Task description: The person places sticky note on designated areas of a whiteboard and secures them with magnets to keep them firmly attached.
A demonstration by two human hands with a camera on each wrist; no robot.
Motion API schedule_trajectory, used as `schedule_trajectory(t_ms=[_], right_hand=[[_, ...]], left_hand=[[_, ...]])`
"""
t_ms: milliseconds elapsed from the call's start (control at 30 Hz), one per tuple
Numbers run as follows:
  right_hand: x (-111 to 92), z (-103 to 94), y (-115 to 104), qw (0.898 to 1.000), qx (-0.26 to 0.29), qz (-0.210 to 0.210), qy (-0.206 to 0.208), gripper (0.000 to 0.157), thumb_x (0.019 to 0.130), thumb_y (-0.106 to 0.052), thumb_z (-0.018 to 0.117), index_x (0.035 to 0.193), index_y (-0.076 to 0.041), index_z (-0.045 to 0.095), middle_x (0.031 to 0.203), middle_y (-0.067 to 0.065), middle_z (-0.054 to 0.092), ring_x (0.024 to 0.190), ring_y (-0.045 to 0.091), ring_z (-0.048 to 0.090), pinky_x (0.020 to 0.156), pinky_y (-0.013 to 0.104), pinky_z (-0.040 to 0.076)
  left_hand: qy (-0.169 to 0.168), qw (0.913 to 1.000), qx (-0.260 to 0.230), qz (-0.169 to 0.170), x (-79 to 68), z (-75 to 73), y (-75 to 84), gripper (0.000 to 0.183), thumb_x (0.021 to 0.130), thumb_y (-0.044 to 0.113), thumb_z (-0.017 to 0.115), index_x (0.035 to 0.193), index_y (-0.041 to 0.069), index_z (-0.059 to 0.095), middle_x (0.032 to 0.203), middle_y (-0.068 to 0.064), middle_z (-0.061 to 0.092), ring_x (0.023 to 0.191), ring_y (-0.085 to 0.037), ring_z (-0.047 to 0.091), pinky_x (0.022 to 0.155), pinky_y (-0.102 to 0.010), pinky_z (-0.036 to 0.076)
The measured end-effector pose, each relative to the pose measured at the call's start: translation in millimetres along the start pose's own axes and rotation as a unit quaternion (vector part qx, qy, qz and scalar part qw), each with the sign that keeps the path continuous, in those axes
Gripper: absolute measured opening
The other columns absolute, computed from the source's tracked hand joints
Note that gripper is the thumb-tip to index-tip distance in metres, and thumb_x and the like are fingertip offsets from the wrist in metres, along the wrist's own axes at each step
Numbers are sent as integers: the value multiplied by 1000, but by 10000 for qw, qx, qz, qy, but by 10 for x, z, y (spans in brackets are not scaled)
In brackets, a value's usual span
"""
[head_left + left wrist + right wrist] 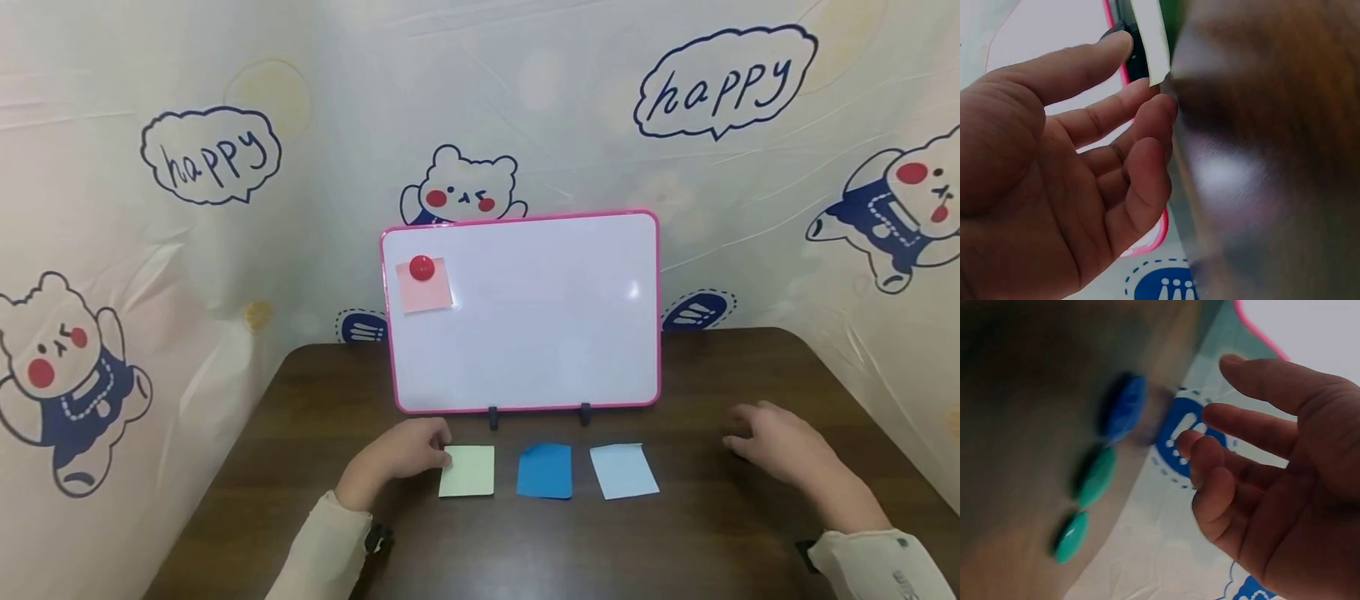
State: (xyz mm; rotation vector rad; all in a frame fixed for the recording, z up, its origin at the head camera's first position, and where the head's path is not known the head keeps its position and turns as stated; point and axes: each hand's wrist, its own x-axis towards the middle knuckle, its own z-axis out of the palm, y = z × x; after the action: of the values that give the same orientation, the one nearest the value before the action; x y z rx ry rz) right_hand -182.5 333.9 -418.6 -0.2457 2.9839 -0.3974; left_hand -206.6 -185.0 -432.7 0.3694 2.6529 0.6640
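Note:
My left hand [401, 454] is at the left edge of a pale green sticky note [471, 472] lying on the table. In the left wrist view, that note [1152, 40] appears edge-on near the fingertips, with the thumb and fingers apart. A dark blue sticky note [544, 472] and a light blue sticky note [626, 472] lie to its right. Over the table's right side is my right hand [787, 446], fingers loosely bent and holding nothing. Near it, the right wrist view has a blue magnet [1126, 409] and two green magnets [1097, 477], hidden in the head view.
A pink-framed whiteboard [540, 325] stands on small black feet [493, 417] behind the notes. A red magnet [422, 267] holds a pink sticky note [426, 296] at its upper left. The brown table [525, 550] backs onto a printed curtain [585, 108].

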Motion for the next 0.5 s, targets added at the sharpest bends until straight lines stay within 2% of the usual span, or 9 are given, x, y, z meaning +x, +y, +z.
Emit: schedule_trajectory(t_ms=[200,367,500], right_hand=[[-21,129,126,9994,-56,85,-332,54,87,-29,78,118,12,63,107,31,63,99,49,61,77,62,49],[-53,165,133,9995,-155,100,-268,50,85,-25,80,115,11,62,102,27,65,94,45,63,74,60,50],[-61,161,133,9993,-154,203,-282,50,86,-23,79,115,14,60,102,30,65,94,47,63,74,61,50]], left_hand=[[24,9997,242,-52,29,58,44,16,90,11,75,101,11,64,84,0,59,78,-21,55,76,-43,51],[39,9995,305,-85,28,99,96,14,90,9,74,96,11,61,80,-1,56,74,-21,54,71,-41,49],[113,9995,272,-138,19,107,130,13,91,8,72,95,11,60,79,-2,56,74,-21,53,69,-40,49]])
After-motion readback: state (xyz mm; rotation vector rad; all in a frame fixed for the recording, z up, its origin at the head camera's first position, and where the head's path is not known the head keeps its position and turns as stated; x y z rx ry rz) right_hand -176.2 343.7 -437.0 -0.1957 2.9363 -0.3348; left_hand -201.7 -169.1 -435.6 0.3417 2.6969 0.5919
